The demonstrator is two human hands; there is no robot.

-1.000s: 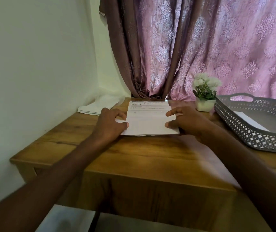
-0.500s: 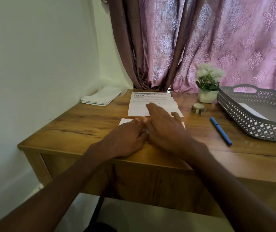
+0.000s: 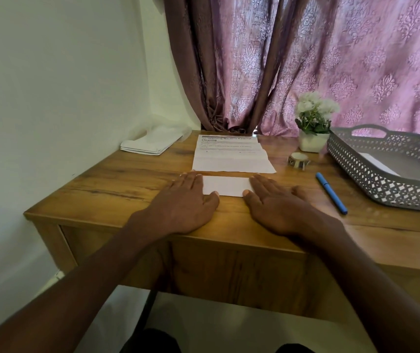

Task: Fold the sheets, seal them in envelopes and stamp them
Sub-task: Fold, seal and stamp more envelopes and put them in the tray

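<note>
Folded sheet (image 3: 225, 186) lay flat at frame centre on the bench (image 3: 127, 189), pinned at either end by left hand (image 3: 183, 202) and right hand (image 3: 277, 205), each grip open, fingers straight. Printed sheet (image 3: 230, 156) just above; envelopes (image 3: 150, 145) upper left.

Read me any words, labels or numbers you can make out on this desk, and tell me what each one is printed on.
"Washing Machine Exterior Cleaning": bold heading at the top of the printed sheet lying at the back of the desk.
Smaller lines below that heading: too small and blurred to read.
Folded sheet under both hands: blank on the side that shows.
Blue pen, grey basket, white pot: no readable text.
</note>
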